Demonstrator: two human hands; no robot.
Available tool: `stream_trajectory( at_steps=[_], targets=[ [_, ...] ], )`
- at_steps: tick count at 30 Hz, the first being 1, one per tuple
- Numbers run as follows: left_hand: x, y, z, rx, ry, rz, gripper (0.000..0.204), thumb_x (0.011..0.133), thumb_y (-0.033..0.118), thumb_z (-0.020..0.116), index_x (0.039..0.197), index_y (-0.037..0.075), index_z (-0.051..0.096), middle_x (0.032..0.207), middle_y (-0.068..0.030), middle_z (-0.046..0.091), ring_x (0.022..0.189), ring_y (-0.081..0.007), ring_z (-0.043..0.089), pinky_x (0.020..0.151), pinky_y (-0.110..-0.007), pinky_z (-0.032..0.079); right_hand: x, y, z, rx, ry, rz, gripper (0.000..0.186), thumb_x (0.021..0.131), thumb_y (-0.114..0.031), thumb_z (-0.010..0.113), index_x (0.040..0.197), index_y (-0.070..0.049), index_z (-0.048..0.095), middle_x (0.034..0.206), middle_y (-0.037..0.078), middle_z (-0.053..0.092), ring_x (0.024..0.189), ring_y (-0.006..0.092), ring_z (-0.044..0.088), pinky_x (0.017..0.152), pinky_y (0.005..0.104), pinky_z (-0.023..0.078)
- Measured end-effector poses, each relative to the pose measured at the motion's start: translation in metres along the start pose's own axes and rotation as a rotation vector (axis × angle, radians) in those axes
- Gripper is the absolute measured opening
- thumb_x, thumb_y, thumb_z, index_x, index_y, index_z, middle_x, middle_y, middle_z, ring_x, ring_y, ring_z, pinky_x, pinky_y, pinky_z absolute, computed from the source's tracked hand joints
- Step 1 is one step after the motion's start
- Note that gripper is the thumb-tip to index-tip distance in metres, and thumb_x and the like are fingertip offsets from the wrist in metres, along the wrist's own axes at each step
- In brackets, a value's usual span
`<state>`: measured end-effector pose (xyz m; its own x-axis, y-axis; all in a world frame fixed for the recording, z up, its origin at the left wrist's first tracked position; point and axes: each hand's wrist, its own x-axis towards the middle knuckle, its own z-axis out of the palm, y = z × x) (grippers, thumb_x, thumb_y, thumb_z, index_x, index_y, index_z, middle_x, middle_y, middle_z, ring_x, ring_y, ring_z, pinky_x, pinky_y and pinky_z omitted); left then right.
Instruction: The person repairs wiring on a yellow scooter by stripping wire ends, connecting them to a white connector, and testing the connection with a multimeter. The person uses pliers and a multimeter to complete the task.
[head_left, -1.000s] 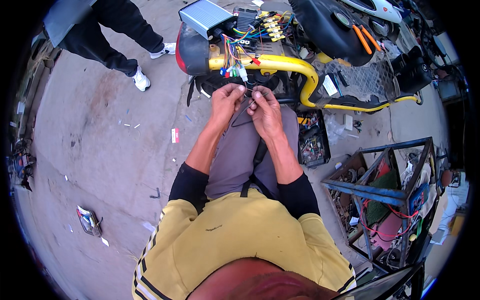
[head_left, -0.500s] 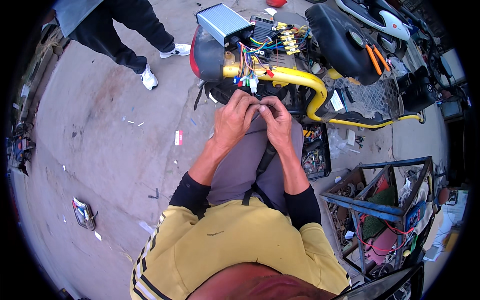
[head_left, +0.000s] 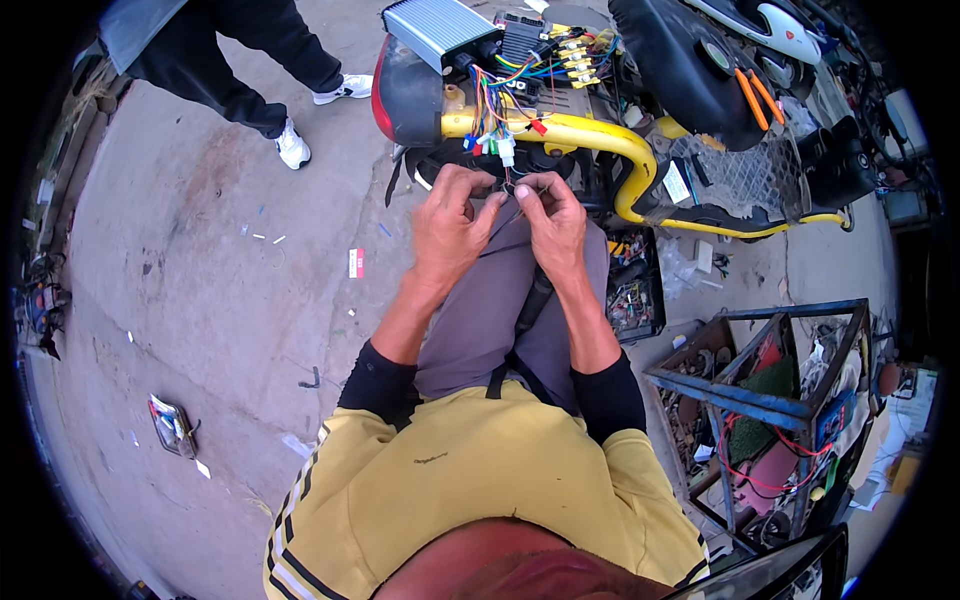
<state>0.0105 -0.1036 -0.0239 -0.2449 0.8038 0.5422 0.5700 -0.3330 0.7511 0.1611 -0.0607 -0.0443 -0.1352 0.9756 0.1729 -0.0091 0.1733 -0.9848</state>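
Sparsely, scraps (head_left: 356, 263) litter floor (head_left: 230, 340) beyond left hand (head_left: 450, 222).

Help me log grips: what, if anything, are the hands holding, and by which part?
Thin wiring, pinched by the left hand and right hand just below the white connector; whether at its ends cannot be told.

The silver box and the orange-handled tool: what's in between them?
In the head view: a smaller black box, coloured wires, yellow connectors, then a big rounded black part.
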Motion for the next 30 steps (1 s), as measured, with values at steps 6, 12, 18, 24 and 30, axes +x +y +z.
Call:
stream_trajectory(
  at_steps=[6, 12, 18, 24, 30],
  targets=[
    [0.003, 0.002, 0.010, 0.225, 0.016, 0.116, 0.027, 0.084, 0.008, 0.078, 0.109, 0.009, 0.069, 0.096, -0.0047, 0.064, 0.062, -0.0203, 0.062, 0.053, -0.034, 0.049, 0.004, 0.005, 0.000, -0.030, 0.001, -0.079, 0.011, 0.094, -0.004, 0.068, 0.104, -0.001, 0.071, 0.086, -0.001, 0.059, 0.072, 0.0054, 0.051, 0.066, 0.0232, 0.044],
    [0.005, 0.002, 0.011, 0.282, -0.015, 0.178, 0.022, 0.086, 0.010, 0.077, 0.107, 0.010, 0.069, 0.097, -0.0055, 0.065, 0.073, -0.0297, 0.069, 0.058, -0.039, 0.054, 0.005, 0.003, -0.002, -0.072, -0.001, -0.087, 0.013, 0.093, -0.003, 0.068, 0.104, -0.001, 0.073, 0.086, 0.001, 0.060, 0.071, 0.0072, 0.052, 0.065, 0.0246, 0.044],
    [0.006, -0.001, 0.015, 0.304, 0.005, 0.223, 0.017, 0.088, 0.010, 0.075, 0.103, 0.009, 0.069, 0.095, -0.0049, 0.065, 0.073, -0.0284, 0.070, 0.059, -0.039, 0.054, 0.005, -0.003, -0.003, -0.131, -0.005, -0.107, 0.012, 0.092, -0.003, 0.068, 0.103, -0.001, 0.073, 0.088, 0.002, 0.063, 0.071, 0.0085, 0.053, 0.065, 0.0252, 0.045],
    [0.007, 0.000, 0.021, 0.180, 0.051, 0.078, 0.006, 0.089, 0.008, 0.073, 0.093, 0.005, 0.070, 0.082, -0.0059, 0.065, 0.065, -0.0230, 0.065, 0.056, -0.034, 0.050, 0.004, -0.005, -0.002, -0.179, -0.011, -0.181, 0.014, 0.090, 0.000, 0.068, 0.103, -0.001, 0.074, 0.090, 0.004, 0.063, 0.073, 0.0112, 0.057, 0.065, 0.0266, 0.046],
    [0.021, -0.013, 0.012, -0.694, -0.201, -0.765, 0.016, 0.092, 0.015, 0.066, 0.082, 0.002, 0.066, 0.068, 0.0037, 0.052, 0.046, -0.0068, 0.037, 0.046, -0.023, 0.025, 0.005, -0.010, -0.001, -0.303, -0.011, -0.374, 0.021, 0.087, 0.005, 0.070, 0.106, -0.004, 0.074, 0.092, 0.007, 0.061, 0.078, 0.0188, 0.064, 0.066, 0.0305, 0.051]
  ],
)
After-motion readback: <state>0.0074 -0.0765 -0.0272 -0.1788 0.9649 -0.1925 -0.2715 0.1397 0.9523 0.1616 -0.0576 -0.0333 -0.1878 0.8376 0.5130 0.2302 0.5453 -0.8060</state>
